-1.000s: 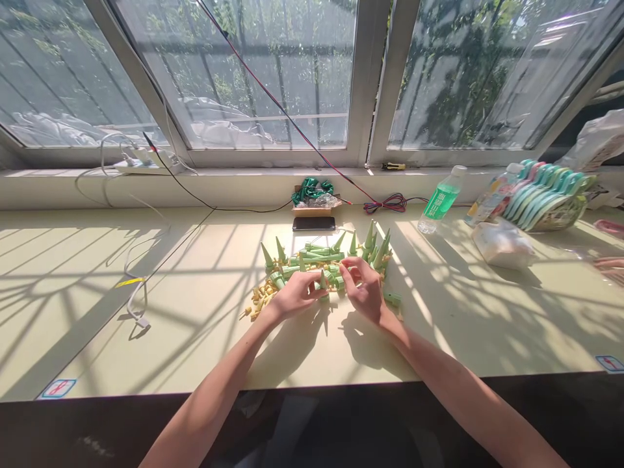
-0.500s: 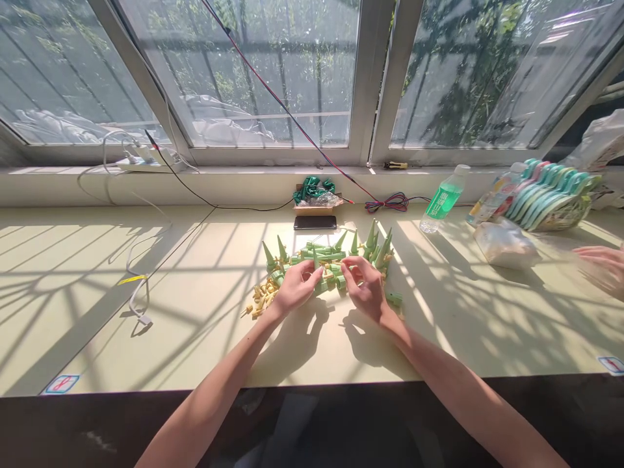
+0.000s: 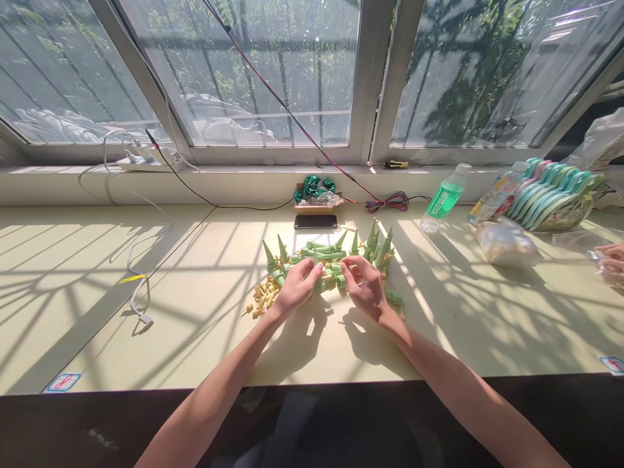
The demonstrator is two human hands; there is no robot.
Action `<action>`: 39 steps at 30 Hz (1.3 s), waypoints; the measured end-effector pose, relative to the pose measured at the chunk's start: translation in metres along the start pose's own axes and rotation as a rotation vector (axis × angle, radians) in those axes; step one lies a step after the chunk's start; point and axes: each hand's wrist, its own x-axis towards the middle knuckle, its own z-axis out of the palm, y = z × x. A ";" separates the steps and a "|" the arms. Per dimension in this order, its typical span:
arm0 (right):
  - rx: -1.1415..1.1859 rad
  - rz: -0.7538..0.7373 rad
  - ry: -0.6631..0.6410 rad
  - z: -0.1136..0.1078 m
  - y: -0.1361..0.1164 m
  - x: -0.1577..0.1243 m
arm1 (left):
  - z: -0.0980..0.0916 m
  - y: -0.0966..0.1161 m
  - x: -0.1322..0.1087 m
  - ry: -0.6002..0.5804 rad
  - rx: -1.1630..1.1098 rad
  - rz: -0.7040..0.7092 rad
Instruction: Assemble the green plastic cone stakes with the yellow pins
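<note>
My left hand [image 3: 298,286] is closed in a pinch, with a green cone-shaped plastic piece [image 3: 316,257] upright at its fingertips. Across a small gap, my right hand [image 3: 364,286] also pinches, thumb against forefinger. What lies in that pinch is too small to make out. Behind both hands spreads a pile of green plastic pieces [image 3: 316,249], tubes lying down and pointed cones [image 3: 384,249] standing up. Small yellow pegs [image 3: 264,296] are heaped beside my left wrist. A short green tube [image 3: 394,298] lies right of my right hand.
Beyond the pile lie a black phone [image 3: 315,221] and a small box [image 3: 314,209] holding green stuff. A green-labelled bottle [image 3: 443,200], a white packet [image 3: 507,243] and pastel hangers [image 3: 548,195] stand to the right. Another person's hand [image 3: 611,260] shows at the right edge. A white cable [image 3: 139,302] lies left.
My two hands stay almost where they were over the pile. The other person's hand at the right edge has drawn back rightward, and clear plastic now shows near it.
</note>
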 end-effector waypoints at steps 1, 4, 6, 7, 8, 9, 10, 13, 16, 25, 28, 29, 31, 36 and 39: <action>0.000 0.001 0.000 0.000 0.000 0.000 | 0.000 0.000 0.000 -0.010 -0.031 -0.015; 0.003 0.007 -0.003 0.000 0.000 0.000 | 0.001 0.000 0.000 -0.053 -0.119 -0.052; 0.011 0.009 -0.011 -0.001 -0.001 0.000 | 0.001 0.001 0.001 -0.074 -0.152 -0.066; 0.014 0.010 -0.017 -0.001 -0.001 0.000 | 0.000 0.001 0.001 -0.081 -0.163 -0.070; 0.017 0.012 -0.023 -0.001 -0.001 0.000 | 0.000 0.001 0.001 -0.087 -0.173 -0.074; 0.019 0.013 -0.029 -0.002 -0.002 0.000 | -0.001 0.001 0.002 -0.092 -0.185 -0.080; 0.019 0.016 -0.033 -0.002 -0.002 0.000 | -0.002 0.001 0.002 -0.095 -0.197 -0.086; 0.019 0.019 -0.036 -0.002 -0.001 0.000 | -0.004 0.001 0.002 -0.099 -0.211 -0.109; 0.012 0.014 -0.039 -0.001 0.001 0.000 | -0.004 0.002 0.002 -0.084 -0.200 -0.124; 0.032 0.008 -0.073 -0.001 0.002 0.000 | -0.004 0.005 0.001 -0.029 -0.231 -0.151; 0.050 0.006 -0.102 -0.001 0.001 0.000 | -0.004 0.003 0.002 -0.017 -0.254 -0.139; 0.058 0.007 -0.111 -0.001 0.000 0.000 | -0.005 0.002 0.002 -0.015 -0.259 -0.134; 0.069 0.012 -0.126 -0.001 0.000 -0.001 | -0.005 0.002 0.003 -0.012 -0.265 -0.131; 0.067 0.013 -0.162 -0.002 -0.001 0.000 | -0.005 0.005 0.002 -0.014 -0.264 -0.136; 0.073 0.020 -0.177 -0.003 -0.001 0.000 | -0.004 0.007 0.001 -0.019 -0.271 -0.140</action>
